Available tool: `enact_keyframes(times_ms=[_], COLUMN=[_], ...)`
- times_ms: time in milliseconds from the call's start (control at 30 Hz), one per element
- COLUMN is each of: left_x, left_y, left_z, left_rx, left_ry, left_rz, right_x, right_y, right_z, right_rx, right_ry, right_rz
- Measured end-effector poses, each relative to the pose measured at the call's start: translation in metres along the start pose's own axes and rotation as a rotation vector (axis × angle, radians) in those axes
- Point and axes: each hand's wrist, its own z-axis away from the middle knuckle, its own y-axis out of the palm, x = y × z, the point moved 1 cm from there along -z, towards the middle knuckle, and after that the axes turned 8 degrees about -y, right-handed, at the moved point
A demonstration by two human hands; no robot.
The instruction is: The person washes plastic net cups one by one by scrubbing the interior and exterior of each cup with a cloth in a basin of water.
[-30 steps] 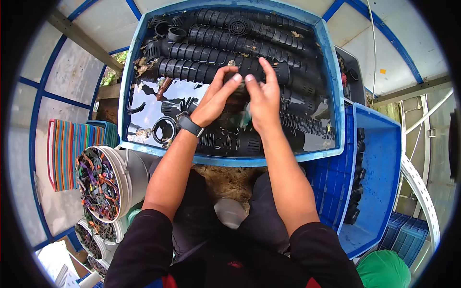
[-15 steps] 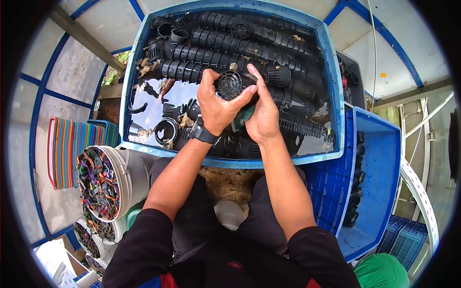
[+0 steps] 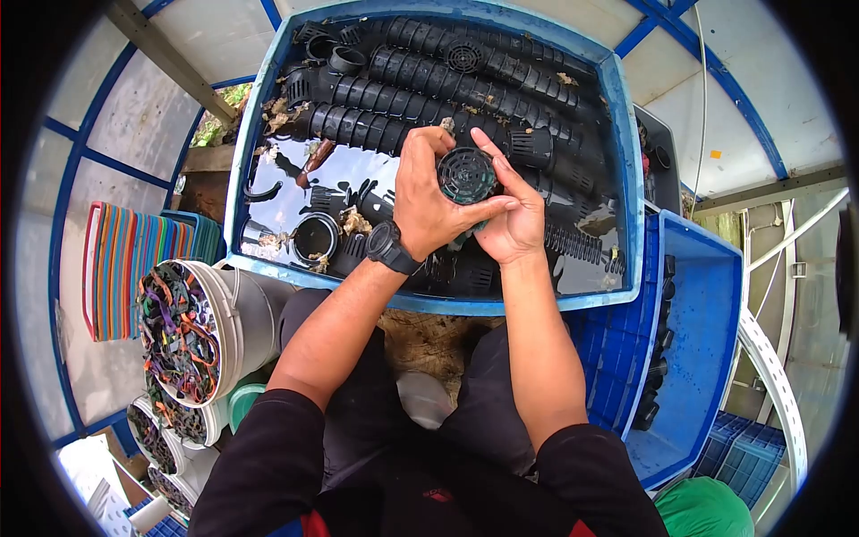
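Note:
Between my hands is a black net pot (image 3: pixel 466 175), its round slotted base turned up toward me. My left hand (image 3: pixel 422 192), with a watch on its wrist, wraps the pot from the left, thumb reaching across its near side. My right hand (image 3: pixel 514 215) cups the right side with fingers curved along it. A bit of something green (image 3: pixel 460 240) shows beneath the hands; I cannot make out what holds it. Both hands are above a blue tub (image 3: pixel 631 179) of dark water, where stacked black net pots (image 3: pixel 447 80) lie in long rows.
A blue crate (image 3: pixel 707 286) with black pots along its inner side stands at the right. White buckets (image 3: pixel 242 313) filled with dark and coloured scraps stand at the left, near a stack of coloured trays (image 3: pixel 134 268). Something green (image 3: pixel 707 508) lies at lower right.
My hands and the net pot have moved slightly right and down in the view. The pot's slotted base now faces me more fully. The whole view has shifted a little.

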Motion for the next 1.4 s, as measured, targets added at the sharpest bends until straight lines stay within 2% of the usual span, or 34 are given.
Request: enact_keyframes(times_ms=[67,100,133,167,200,233,267,300,367,400,467,567,600,700,833,967,1033,1067,1133,1300,1400], left_x=[0.001,0.0,0.002,0.005,0.006,0.006,0.008,0.009,0.009,0.009,0.01,0.009,0.009,0.014,0.014,0.016,0.018,0.019,0.018,0.017,0.015], left_y=[0.006,0.008,0.006,0.004,0.003,0.003,0.002,0.002,0.001,-0.001,-0.005,-0.003,-0.001,0.005,0.009,0.011,0.011,0.011,0.011,0.007,0.004], left_z=[0.0,0.001,0.0,-0.002,-0.003,-0.005,-0.005,-0.005,-0.004,-0.005,-0.006,-0.006,-0.006,-0.001,0.004,0.007,0.006,0.005,0.004,0.002,0.0], left_rx=[0.048,0.079,0.08,0.208,0.335,0.286,0.286,0.229,0.159,0.162,0.248,0.29,0.308,0.292,0.301,0.299,0.297,0.298,0.32,0.309,0.279], left_ry=[-0.081,-0.098,-0.097,-0.182,-0.266,-0.174,-0.173,-0.174,-0.223,-0.222,-0.174,-0.127,-0.105,-0.111,-0.073,-0.054,-0.057,-0.063,-0.06,-0.085,-0.027], left_rz=[0.3,0.402,0.401,0.365,0.327,0.25,0.249,0.179,0.081,0.08,-0.214,-0.286,-0.36,-0.429,-0.543,-0.602,-0.602,-0.602,-0.587,-0.458,-0.338], right_x=[-0.003,-0.003,-0.003,-0.002,-0.002,-0.003,-0.003,0.0,0.006,0.008,0.007,-0.002,-0.003,-0.006,-0.012,-0.011,-0.012,-0.011,-0.01,0.013,0.018], right_y=[0.0,0.0,-0.001,0.0,-0.003,-0.009,-0.012,-0.011,-0.008,-0.005,0.001,-0.001,0.01,0.026,0.025,0.018,0.008,0.005,-0.002,-0.018,-0.02], right_z=[-0.001,-0.003,-0.005,-0.005,-0.004,-0.001,0.001,0.003,0.003,0.002,0.002,0.003,0.007,0.014,0.016,0.015,0.012,0.009,0.004,-0.003,-0.002], right_rx=[-0.068,-0.178,-0.29,-0.387,-0.388,-0.419,-0.446,-0.448,-0.418,-0.381,-0.307,-0.155,-0.19,-0.213,-0.31,-0.336,-0.356,-0.357,-0.376,-0.506,-0.476], right_ry=[0.021,0.01,-0.002,-0.083,-0.085,-0.183,-0.283,-0.391,-0.437,-0.482,-0.55,-0.605,-0.633,-0.546,-0.482,-0.515,-0.344,-0.35,-0.31,-0.247,-0.246], right_rz=[-0.013,0.039,0.091,0.267,0.267,0.498,0.729,0.799,0.762,0.721,0.753,1.25,1.333,1.468,1.457,1.489,1.171,1.172,0.596,0.342,0.298])
